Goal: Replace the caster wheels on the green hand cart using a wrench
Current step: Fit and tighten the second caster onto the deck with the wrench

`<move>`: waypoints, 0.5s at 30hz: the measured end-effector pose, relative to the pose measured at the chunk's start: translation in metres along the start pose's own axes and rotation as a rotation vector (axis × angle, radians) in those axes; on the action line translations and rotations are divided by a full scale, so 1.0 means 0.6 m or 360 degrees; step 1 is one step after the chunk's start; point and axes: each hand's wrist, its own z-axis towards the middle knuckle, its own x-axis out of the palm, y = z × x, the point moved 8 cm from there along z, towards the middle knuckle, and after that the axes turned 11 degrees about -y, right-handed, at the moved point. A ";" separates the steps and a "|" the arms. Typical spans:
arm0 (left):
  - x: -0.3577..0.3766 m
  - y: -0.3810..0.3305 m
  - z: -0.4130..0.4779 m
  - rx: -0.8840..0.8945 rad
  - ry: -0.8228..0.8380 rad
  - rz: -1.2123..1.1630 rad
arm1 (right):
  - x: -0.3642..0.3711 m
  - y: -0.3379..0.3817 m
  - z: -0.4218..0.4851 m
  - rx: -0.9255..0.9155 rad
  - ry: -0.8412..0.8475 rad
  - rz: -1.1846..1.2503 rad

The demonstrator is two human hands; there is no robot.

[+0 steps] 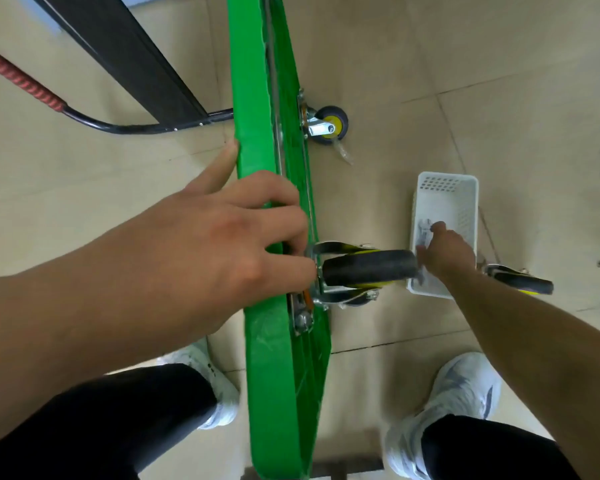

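Note:
The green hand cart [257, 98] stands on its edge on the floor, between my feet. My left hand [229, 233] grips its upper edge, thumb on the left face, fingers curled over by the mounting plate of the near caster wheel [368, 268]. A second caster wheel [329, 126] is mounted farther along the deck. My right hand [444, 251] reaches down into the white plastic basket [447, 192], fingers among small metal parts; whether it holds one is hidden. A loose caster wheel [520, 280] lies on the floor right of the basket. No wrench is visible.
The cart's black handle [118, 126] with a red grip [18, 77] runs off to the left. A dark metal beam [129, 53] crosses the upper left. My white shoes [461, 393] stand either side of the cart on the tan tiled floor.

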 end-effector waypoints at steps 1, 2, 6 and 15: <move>0.001 0.002 0.001 -0.0004 0.0012 0.0018 | 0.006 -0.004 0.006 0.0034 0.0013 -0.0001; 0.002 0.003 0.002 -0.0015 0.0016 0.0028 | 0.009 -0.007 0.010 0.0073 0.0024 0.0008; 0.006 0.002 0.007 -0.0059 -0.0035 0.0044 | 0.021 -0.017 0.030 0.0177 -0.0010 0.0099; 0.011 -0.002 0.014 -0.0042 -0.0006 0.0058 | 0.047 -0.014 0.048 0.0361 -0.0002 0.0258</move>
